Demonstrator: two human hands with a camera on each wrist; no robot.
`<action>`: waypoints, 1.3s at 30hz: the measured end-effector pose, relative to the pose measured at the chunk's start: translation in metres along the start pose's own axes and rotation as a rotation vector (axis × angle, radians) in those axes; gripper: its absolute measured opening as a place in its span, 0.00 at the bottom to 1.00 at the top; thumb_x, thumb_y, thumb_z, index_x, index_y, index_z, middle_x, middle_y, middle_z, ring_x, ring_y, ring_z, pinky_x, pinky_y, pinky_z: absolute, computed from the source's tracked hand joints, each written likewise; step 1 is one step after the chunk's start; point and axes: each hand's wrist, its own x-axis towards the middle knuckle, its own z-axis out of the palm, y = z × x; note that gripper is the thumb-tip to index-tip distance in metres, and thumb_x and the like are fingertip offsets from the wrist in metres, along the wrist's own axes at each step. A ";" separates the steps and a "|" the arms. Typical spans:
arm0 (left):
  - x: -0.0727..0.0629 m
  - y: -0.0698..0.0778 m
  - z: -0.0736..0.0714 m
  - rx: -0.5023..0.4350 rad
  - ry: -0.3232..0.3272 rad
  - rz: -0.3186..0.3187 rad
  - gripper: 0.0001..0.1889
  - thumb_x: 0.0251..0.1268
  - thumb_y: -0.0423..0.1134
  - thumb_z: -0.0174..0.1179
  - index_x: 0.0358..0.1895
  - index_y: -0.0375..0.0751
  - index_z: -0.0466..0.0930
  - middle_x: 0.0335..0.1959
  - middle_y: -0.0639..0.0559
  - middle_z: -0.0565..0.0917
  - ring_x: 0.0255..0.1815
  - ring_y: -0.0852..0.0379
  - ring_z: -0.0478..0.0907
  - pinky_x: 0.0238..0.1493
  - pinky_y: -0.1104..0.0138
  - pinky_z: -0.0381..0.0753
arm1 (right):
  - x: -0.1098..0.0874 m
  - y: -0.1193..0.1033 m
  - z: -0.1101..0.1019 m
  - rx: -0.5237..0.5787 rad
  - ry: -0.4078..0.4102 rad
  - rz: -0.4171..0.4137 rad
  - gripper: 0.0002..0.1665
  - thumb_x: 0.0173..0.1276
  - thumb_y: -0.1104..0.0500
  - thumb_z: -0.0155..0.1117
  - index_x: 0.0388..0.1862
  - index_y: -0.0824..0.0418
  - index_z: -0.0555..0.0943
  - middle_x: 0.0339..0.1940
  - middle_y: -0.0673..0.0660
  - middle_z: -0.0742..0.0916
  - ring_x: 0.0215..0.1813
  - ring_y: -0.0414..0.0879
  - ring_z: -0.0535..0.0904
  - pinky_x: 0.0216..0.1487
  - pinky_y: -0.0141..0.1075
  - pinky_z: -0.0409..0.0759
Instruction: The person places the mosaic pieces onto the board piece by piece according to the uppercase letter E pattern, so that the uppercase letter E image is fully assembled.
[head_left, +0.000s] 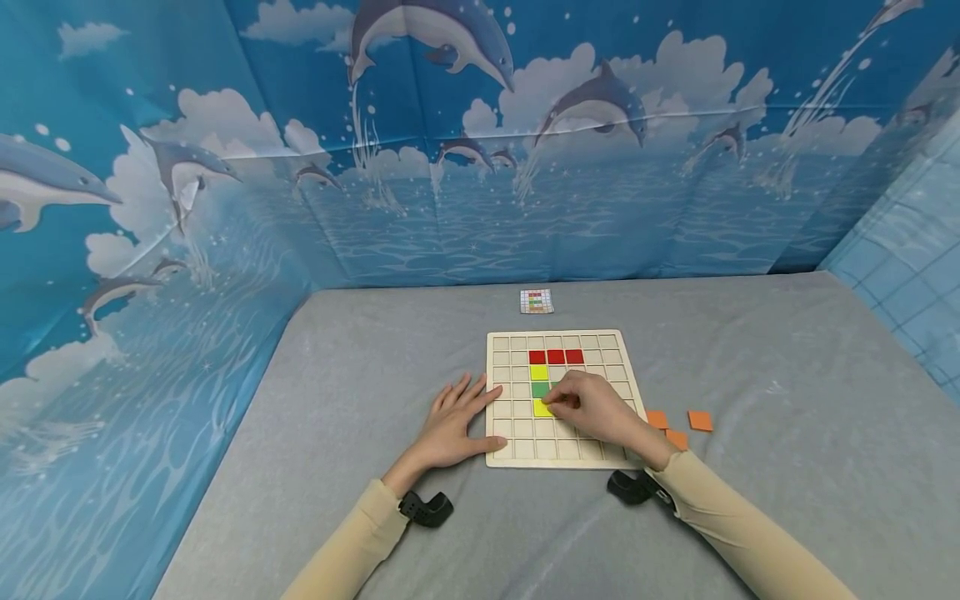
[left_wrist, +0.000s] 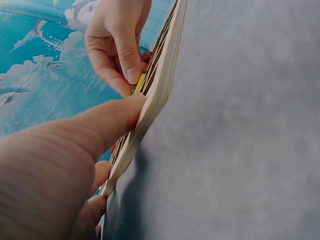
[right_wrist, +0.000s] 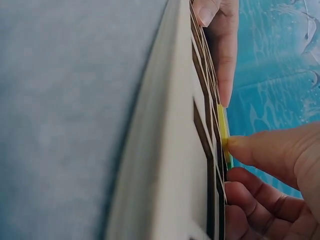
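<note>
A wooden grid board [head_left: 517,450] lies on the grey cloth. My left hand [head_left: 450,425] rests along its left side, fingers spread, with fingertips and thumb on the rim. Over the middle of the grid, my right hand [head_left: 596,406] pinches a yellow square tile [head_left: 541,408] between thumb and fingers. In the left wrist view that yellow tile [left_wrist: 140,83] stands slightly tilted at the fingertips. Above it in the same column are a green tile [head_left: 539,389] and another yellow tile [head_left: 538,372]. A row of red tiles [head_left: 556,357] tops the column. The right hand partly hides a second green tile.
Orange tiles [head_left: 701,421] lie loose on the cloth right of the board, partly behind the right forearm. A small pattern card [head_left: 536,302] with a coloured grid lies beyond the board's far edge. A blue dolphin-print curtain [head_left: 480,217] hangs behind the table.
</note>
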 end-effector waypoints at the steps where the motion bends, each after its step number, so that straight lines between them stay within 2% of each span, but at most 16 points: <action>1: 0.000 0.000 0.000 0.002 0.001 0.000 0.40 0.61 0.60 0.58 0.74 0.52 0.57 0.76 0.49 0.49 0.75 0.49 0.37 0.69 0.50 0.35 | -0.001 0.000 0.000 0.001 -0.001 -0.002 0.06 0.58 0.65 0.71 0.35 0.57 0.87 0.27 0.43 0.79 0.27 0.37 0.70 0.28 0.31 0.71; 5: 0.001 0.000 0.001 0.007 0.007 0.002 0.40 0.61 0.60 0.59 0.74 0.52 0.57 0.76 0.49 0.49 0.75 0.48 0.38 0.69 0.50 0.35 | -0.007 0.002 -0.004 0.041 0.004 -0.026 0.06 0.58 0.64 0.71 0.35 0.56 0.86 0.28 0.43 0.79 0.28 0.38 0.71 0.29 0.31 0.72; 11: 0.000 0.001 0.000 0.002 0.008 0.011 0.40 0.60 0.60 0.59 0.74 0.51 0.57 0.76 0.49 0.49 0.75 0.48 0.37 0.69 0.50 0.36 | -0.021 0.013 -0.015 0.116 0.083 -0.078 0.07 0.58 0.66 0.71 0.35 0.57 0.86 0.28 0.43 0.81 0.28 0.37 0.74 0.28 0.31 0.74; 14: -0.001 0.001 0.000 0.000 0.010 0.015 0.40 0.60 0.60 0.59 0.74 0.51 0.57 0.76 0.49 0.49 0.75 0.48 0.37 0.69 0.50 0.35 | -0.028 0.019 -0.024 0.122 0.103 -0.065 0.07 0.59 0.67 0.70 0.35 0.59 0.87 0.28 0.42 0.81 0.29 0.37 0.74 0.28 0.31 0.75; 21: -0.001 -0.001 0.000 0.006 0.015 0.012 0.40 0.61 0.59 0.59 0.74 0.50 0.57 0.76 0.48 0.49 0.75 0.48 0.37 0.69 0.50 0.35 | -0.046 0.032 -0.050 0.079 0.113 0.029 0.05 0.61 0.66 0.68 0.37 0.61 0.86 0.30 0.45 0.82 0.28 0.39 0.74 0.28 0.31 0.74; 26: 0.000 -0.001 0.000 0.007 0.010 0.007 0.40 0.61 0.60 0.59 0.74 0.51 0.57 0.76 0.49 0.49 0.75 0.48 0.37 0.69 0.50 0.35 | -0.058 0.042 -0.067 0.032 0.058 0.131 0.06 0.62 0.62 0.68 0.38 0.61 0.85 0.31 0.48 0.82 0.29 0.41 0.75 0.28 0.33 0.75; 32: 0.000 0.000 -0.001 0.007 0.007 0.009 0.40 0.61 0.60 0.59 0.74 0.51 0.57 0.76 0.49 0.49 0.75 0.48 0.37 0.69 0.49 0.35 | -0.068 0.054 -0.084 -0.034 -0.026 0.205 0.16 0.61 0.56 0.71 0.45 0.63 0.83 0.38 0.53 0.84 0.37 0.45 0.78 0.36 0.38 0.77; 35: 0.000 0.000 -0.001 0.011 0.005 0.010 0.40 0.61 0.60 0.59 0.74 0.51 0.57 0.76 0.49 0.49 0.75 0.47 0.37 0.69 0.49 0.35 | -0.071 0.059 -0.090 -0.050 -0.065 0.203 0.22 0.57 0.53 0.74 0.46 0.63 0.82 0.41 0.54 0.83 0.41 0.48 0.78 0.40 0.43 0.77; 39: 0.000 0.000 0.000 0.010 0.004 0.010 0.40 0.61 0.60 0.59 0.74 0.51 0.57 0.76 0.49 0.49 0.75 0.48 0.37 0.69 0.50 0.35 | -0.072 0.063 -0.094 -0.091 -0.111 0.152 0.24 0.50 0.50 0.78 0.43 0.61 0.83 0.40 0.51 0.82 0.42 0.48 0.76 0.43 0.46 0.75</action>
